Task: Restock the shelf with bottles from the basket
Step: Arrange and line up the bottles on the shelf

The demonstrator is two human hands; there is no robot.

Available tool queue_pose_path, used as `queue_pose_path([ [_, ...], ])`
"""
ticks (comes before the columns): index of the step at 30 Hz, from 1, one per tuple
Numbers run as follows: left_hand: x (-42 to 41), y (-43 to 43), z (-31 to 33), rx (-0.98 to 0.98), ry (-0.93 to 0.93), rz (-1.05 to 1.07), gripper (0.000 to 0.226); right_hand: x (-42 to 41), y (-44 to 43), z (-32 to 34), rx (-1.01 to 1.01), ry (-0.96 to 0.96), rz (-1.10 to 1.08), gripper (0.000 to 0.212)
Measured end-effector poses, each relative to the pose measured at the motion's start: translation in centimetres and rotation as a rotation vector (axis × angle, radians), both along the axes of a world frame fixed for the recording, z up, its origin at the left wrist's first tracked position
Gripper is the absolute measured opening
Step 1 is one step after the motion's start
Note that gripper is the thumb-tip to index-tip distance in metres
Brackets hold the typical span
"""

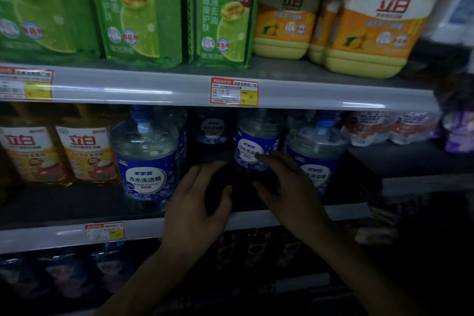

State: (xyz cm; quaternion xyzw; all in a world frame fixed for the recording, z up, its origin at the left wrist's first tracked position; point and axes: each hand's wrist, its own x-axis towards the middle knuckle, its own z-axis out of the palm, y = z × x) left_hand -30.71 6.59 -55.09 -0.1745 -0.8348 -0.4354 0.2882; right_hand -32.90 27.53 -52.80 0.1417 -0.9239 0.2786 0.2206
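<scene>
Clear bottles with blue labels stand on the middle shelf [77, 210]. One [147, 156] is at the front left, one [320, 151] at the front right, and one [252, 141] sits further back between them. My left hand [197, 202] reaches over the shelf edge into the dark gap, its fingers loosely curved around nothing I can see. My right hand [284, 185] is beside it, with straight fingertips at the lower label of the set-back bottle. The space between my hands is too dark to read. The basket is out of view.
The top shelf [154, 87] carries green refill packs [143, 10] and yellow-orange jugs [377, 18]. Amber bottles [84, 154] stand at the left of the middle shelf, wrapped packs [389, 127] at its right. Dark packages fill the shelf below [64, 274].
</scene>
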Motion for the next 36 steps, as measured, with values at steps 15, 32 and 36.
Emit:
queue_pose_path([
  [15, -3.9, 10.3, -2.1, 0.206, -0.227, -0.235, 0.058, 0.8, 10.1, -0.3, -0.510, 0.074, -0.330, 0.040],
  [32, -10.8, 15.4, -2.9, 0.316, -0.471, -0.445, 0.076, -3.5, 13.7, -4.0, -0.551, -0.401, -0.196, 0.089],
  [36, -11.3, 15.2, -2.2, 0.277, -0.504, -0.427, 0.079, -3.9, 13.0, -3.9, -0.582, -0.351, -0.183, 0.092],
])
